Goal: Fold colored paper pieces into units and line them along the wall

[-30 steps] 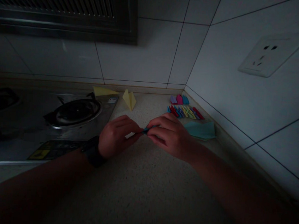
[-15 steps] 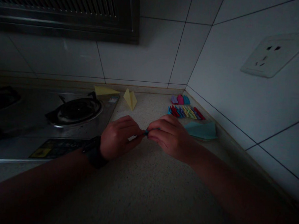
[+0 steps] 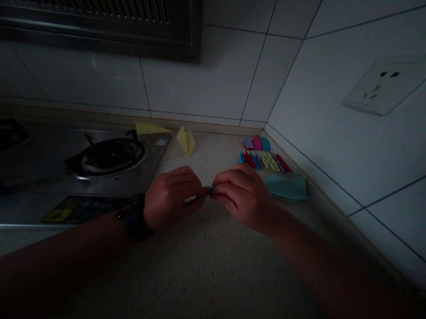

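My left hand (image 3: 173, 194) and my right hand (image 3: 239, 194) meet fingertip to fingertip over the speckled countertop (image 3: 198, 274). Between them they pinch a small blue folded paper piece (image 3: 210, 189), of which only a sliver shows. A dark band sits on my left wrist. A light blue paper sheet (image 3: 287, 187) lies flat just right of my right hand. Beyond it is a row of several small coloured folded paper pieces (image 3: 265, 160), with three more folded pieces (image 3: 256, 143) near the corner.
A gas hob (image 3: 108, 155) with a burner fills the left side. Two yellow folded papers (image 3: 185, 139) lie by the back wall. White tiled walls meet in the corner; a wall socket (image 3: 387, 86) is at the right. A range hood (image 3: 95, 12) hangs above.
My hands have closed in on each other, so less of the blue piece shows now. The view shifted slightly; nothing else on the counter moved.
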The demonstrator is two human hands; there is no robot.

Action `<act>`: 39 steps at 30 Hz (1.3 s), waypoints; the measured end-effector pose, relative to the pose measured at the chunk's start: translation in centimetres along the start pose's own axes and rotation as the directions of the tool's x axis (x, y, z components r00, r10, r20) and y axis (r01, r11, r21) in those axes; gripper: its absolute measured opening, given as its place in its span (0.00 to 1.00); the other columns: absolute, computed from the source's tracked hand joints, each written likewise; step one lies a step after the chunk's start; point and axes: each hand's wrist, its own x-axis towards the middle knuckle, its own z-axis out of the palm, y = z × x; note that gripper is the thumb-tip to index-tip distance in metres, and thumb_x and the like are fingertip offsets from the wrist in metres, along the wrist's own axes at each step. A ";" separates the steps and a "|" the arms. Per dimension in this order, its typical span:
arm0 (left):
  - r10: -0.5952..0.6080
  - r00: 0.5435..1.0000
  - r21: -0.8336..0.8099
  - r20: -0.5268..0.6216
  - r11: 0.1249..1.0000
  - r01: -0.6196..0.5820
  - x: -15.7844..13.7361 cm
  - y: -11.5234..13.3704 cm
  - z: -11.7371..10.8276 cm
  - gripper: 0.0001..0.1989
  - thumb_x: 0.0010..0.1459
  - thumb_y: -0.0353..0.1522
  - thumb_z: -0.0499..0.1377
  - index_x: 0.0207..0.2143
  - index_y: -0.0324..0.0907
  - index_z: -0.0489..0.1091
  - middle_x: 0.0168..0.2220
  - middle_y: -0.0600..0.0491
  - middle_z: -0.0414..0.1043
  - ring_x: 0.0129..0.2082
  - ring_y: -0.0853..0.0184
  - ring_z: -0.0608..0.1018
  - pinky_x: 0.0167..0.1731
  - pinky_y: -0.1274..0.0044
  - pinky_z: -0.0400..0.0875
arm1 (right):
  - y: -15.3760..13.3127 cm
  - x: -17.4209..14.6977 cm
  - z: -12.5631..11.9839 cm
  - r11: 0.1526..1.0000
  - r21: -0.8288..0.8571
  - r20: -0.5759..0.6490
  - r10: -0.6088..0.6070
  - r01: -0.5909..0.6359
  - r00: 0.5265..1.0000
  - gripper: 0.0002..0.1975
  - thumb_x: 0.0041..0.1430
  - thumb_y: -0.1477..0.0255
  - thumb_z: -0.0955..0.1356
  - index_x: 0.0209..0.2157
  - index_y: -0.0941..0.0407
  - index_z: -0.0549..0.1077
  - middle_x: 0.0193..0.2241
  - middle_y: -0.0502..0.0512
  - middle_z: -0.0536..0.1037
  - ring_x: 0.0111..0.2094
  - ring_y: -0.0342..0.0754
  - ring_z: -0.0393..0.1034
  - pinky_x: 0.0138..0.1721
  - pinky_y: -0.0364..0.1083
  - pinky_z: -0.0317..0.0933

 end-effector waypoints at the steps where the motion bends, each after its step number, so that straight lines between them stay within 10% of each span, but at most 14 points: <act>1: 0.000 1.000 0.001 0.009 1.000 0.000 -0.1 -0.1 0.0 0.03 0.58 0.27 0.59 0.30 0.39 0.72 0.27 0.52 0.73 0.30 0.68 0.72 0.31 0.75 0.68 | 0.1 0.0 0.0 1.000 0.002 0.001 0.005 -0.005 1.000 0.03 0.61 0.73 0.68 0.32 0.57 0.73 0.35 0.55 0.76 0.37 0.48 0.64 0.41 0.50 0.59; 19: -0.191 0.980 -0.096 0.048 0.976 0.195 -0.4 0.0 0.3 0.02 0.56 0.29 0.63 0.31 0.40 0.72 0.28 0.54 0.73 0.31 0.69 0.72 0.31 0.77 0.66 | 0.8 -0.2 0.4 0.970 0.243 0.016 0.003 -0.007 1.000 0.04 0.61 0.74 0.68 0.34 0.60 0.75 0.34 0.58 0.74 0.36 0.46 0.67 0.38 0.47 0.64; 39: -0.079 0.997 -0.201 0.017 0.976 0.080 0.0 0.1 -0.4 0.05 0.52 0.25 0.61 0.26 0.40 0.68 0.25 0.53 0.70 0.32 0.66 0.70 0.35 0.71 0.65 | 0.8 -0.5 0.1 0.956 0.277 0.078 0.074 -0.093 0.994 0.06 0.61 0.70 0.68 0.39 0.58 0.72 0.33 0.56 0.75 0.38 0.47 0.67 0.40 0.48 0.64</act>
